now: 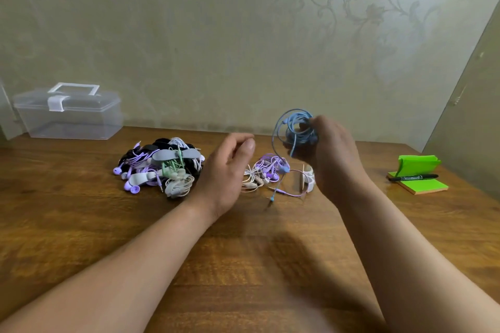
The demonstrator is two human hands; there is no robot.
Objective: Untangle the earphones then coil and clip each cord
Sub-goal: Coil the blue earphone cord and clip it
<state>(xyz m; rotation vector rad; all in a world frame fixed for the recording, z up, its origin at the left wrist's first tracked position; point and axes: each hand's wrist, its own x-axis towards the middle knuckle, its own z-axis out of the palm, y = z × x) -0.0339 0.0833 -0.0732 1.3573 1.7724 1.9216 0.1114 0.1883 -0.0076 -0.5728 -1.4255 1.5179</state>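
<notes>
Gripped a coiled blue earphone cord (295,127) in the right hand (334,151), right of centre, raised off the table (81,224), 1 end dangling. Held the left hand (226,170) at centre, loosely curled, grasping nothing. Below, between both: purple-and-white tangle (266,170). Left of centre: pile of bundled earphones (159,165). Mid-left: 1 clear box (70,119), lid latched, contents indiscernible.

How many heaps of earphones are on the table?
2. A big purple, black and white earphone heap lies left of the left hand; a small purple and cream tangle lies below the blue cord coil in the right hand, partly hidden.
</notes>
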